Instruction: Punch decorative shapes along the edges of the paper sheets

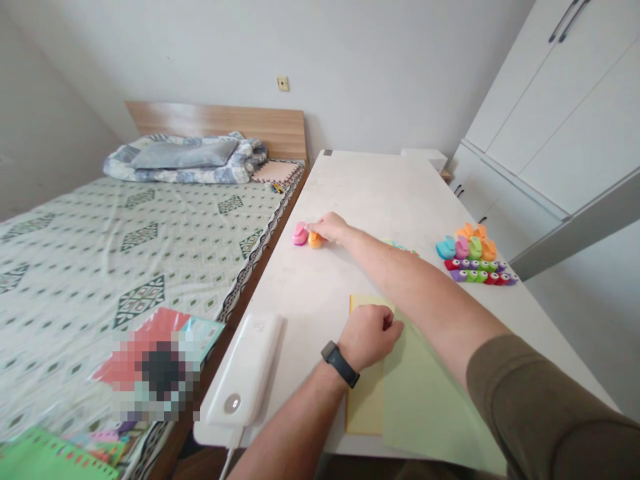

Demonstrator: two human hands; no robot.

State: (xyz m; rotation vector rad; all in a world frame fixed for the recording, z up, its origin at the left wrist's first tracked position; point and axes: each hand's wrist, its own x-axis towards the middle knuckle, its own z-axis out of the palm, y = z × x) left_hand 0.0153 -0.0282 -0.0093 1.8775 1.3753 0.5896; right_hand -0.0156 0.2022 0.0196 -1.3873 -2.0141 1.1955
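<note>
My right hand (330, 228) reaches far across the white table (370, 193), its fingers closed on an orange paper punch (315, 240) that stands beside a pink punch (300, 233). My left hand (369, 335), with a dark watch at the wrist, is a loose fist resting on a yellow paper sheet (364, 407). A light green sheet (430, 407) overlaps the yellow one near the front edge; what the left fingers pinch, if anything, is hidden.
A cluster of coloured punches (465, 248) and a row of small ones (480, 272) sit at the right. A white power bank (246, 368) lies at the table's left front corner. A bed (125, 247) adjoins the left side; white cabinets (550, 113) stand right.
</note>
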